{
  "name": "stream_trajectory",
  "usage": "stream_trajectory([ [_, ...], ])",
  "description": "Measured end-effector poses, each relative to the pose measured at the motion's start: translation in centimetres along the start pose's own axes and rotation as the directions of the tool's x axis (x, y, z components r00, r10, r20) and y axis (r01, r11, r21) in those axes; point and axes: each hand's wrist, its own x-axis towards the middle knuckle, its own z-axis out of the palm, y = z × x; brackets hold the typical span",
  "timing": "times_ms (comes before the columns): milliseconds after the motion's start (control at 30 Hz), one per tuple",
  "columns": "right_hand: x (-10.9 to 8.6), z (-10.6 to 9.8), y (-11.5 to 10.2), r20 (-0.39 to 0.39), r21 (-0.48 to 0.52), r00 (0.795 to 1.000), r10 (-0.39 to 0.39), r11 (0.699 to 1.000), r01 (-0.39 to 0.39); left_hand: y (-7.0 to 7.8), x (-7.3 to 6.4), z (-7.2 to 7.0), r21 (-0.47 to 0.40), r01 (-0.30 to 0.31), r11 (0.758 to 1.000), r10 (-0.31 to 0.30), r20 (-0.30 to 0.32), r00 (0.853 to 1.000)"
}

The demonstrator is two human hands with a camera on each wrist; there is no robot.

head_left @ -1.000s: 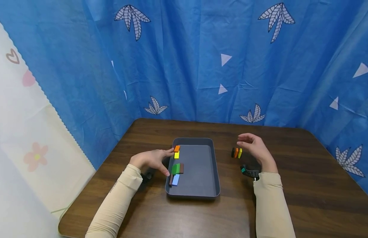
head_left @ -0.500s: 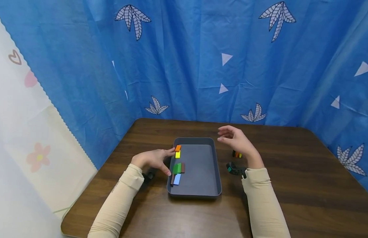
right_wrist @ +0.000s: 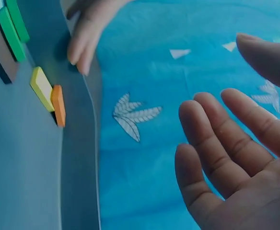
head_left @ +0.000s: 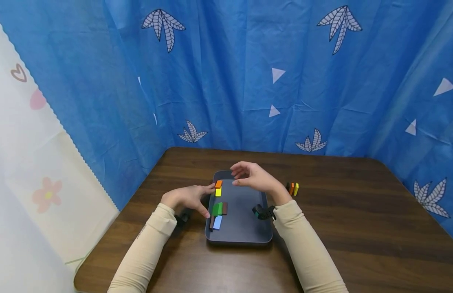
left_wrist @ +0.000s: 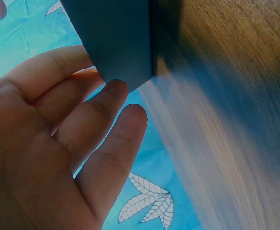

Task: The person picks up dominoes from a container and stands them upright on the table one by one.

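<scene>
A dark grey tray sits mid-table with small flat blocks along its left side: an orange block, a yellow block, green blocks, a brown block, a dark brown block and a light blue block. My left hand touches the tray's left rim, thumb and fingers spread; the left wrist view has its fingertips against the tray's outer wall. Above the tray's far part hovers my right hand, its fingers loosely bent and holding nothing in the right wrist view.
Right of the tray, a black block, an orange block and a yellow block stand in a row on the wooden table. A blue curtain hangs behind the table.
My right hand has moved left, from beside the row of blocks on the table to over the tray. My left hand stays at the tray's left rim.
</scene>
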Motion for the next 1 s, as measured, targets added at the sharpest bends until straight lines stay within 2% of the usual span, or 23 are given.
stream_trajectory([
  [200,1.1,1.8,-0.2,0.086,0.0,0.996,0.007,1.0,-0.007,0.0,0.0,-0.1,-0.004,-0.001,1.0,0.001,-0.003,1.0],
  [533,2.0,4.6,1.7,0.226,-0.05,0.972,0.068,0.997,-0.059,-0.1,-0.3,0.0,0.001,-0.017,1.0,0.017,0.004,1.0],
  [800,2.5,6.6,2.6,0.265,-0.171,0.958,0.111,0.983,-0.066,-0.2,-0.2,-0.1,0.009,-0.021,1.0,0.021,0.008,1.0],
  [1000,2.6,7.3,2.9,0.275,-0.202,0.953,0.129,0.977,-0.074,-0.1,-0.3,0.0,-0.006,-0.012,1.0,0.012,0.014,1.0],
])
